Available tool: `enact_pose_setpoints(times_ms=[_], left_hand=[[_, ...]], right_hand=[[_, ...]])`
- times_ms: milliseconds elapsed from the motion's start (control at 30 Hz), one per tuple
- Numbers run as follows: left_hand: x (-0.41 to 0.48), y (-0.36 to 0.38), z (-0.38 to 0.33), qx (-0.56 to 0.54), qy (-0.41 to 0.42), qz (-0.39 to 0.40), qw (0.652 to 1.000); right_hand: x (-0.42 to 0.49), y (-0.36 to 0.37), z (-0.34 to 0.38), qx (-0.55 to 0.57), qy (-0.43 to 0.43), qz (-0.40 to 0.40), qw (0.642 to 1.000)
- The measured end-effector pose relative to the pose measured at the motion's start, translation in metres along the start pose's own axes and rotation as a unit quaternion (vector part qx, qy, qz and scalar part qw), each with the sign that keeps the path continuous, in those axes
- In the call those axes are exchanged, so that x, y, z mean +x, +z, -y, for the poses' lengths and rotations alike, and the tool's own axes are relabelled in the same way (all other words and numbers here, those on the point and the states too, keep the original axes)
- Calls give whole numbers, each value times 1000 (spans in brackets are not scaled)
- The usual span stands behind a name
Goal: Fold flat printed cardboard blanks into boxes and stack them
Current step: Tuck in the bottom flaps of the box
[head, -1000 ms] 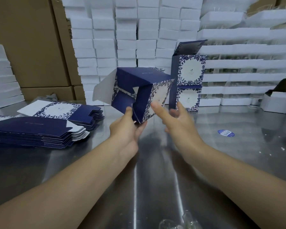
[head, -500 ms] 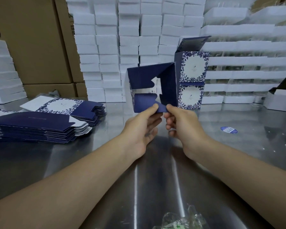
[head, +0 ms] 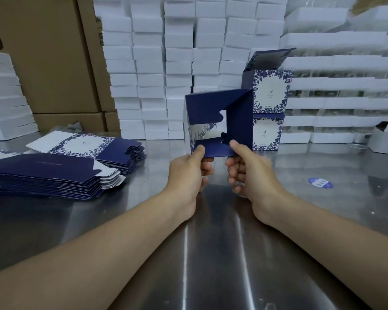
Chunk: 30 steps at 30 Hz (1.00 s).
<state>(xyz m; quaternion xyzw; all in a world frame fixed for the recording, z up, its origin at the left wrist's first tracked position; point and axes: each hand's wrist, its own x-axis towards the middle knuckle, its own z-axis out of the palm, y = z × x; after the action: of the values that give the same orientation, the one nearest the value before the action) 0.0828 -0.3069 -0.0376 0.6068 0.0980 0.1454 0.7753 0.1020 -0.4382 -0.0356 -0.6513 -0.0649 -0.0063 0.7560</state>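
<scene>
Both grips pinch the half-formed box by its near bottom flap — left hand and right hand just below it, equally near, open bottom facing them.

Steel table bears flat blanks, folded boxes, sticker.

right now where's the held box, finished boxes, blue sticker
held box (head: 206, 106), head view, upper flap
finished boxes (head: 270, 91), head view, top box's front
blue sticker (head: 320, 182), head view, centre

Left hand, right hand: both bare. Forearms bare all the way to the frame edge, slim wrists.
</scene>
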Motion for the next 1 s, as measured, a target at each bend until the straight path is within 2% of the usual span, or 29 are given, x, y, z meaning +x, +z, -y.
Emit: enact_pose_setpoints(times_ms=[300, 533, 767, 1000], left_hand=[[-1, 2, 5, 38, 41, 4, 998], [-14, -1, -6, 93, 23, 91, 991], [-22, 0, -7, 58, 5, 80, 995], [-14, -1, -4, 75, 8, 84, 994]], right_hand=[[2, -4, 0, 24, 21, 18, 999], [-10, -5, 2, 27, 16, 59, 998], [-17, -4, 6, 15, 24, 56, 998], [-11, -3, 2, 21, 29, 29, 999]])
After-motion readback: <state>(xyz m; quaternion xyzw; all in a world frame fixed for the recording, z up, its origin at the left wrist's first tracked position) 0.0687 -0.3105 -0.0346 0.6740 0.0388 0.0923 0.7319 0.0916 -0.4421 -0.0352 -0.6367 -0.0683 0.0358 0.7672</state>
